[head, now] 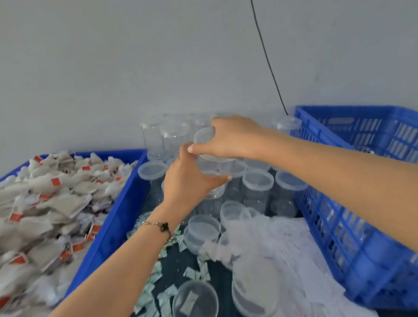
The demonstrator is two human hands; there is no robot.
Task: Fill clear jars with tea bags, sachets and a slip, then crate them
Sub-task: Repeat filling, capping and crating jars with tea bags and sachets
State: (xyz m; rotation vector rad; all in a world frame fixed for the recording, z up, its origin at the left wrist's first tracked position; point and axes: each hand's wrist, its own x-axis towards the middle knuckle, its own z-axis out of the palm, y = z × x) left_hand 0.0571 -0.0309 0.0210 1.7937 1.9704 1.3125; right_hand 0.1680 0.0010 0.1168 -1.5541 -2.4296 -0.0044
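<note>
- I see the left side walled off by the blue tray (114,226), heaped with tea bags (36,206); its tall rim blocks any low sideways pass.
- On the right the blue crate (365,198) stands higher still, its slatted wall closing that flank.
- Between them runs a narrow lane of dark tabletop (177,261), littered with green sachets (162,303).
- The far end of the lane is packed with lidded clear jars (258,187), touching or just beside one another, up to the wall (149,64).
- My two hands (228,139) meet over that cluster around one jar (209,158).
- Near right, white netting (287,246) and loose lids (195,304) crowd the lane.
- A black cable (265,56) hangs down the wall, far right.
</note>
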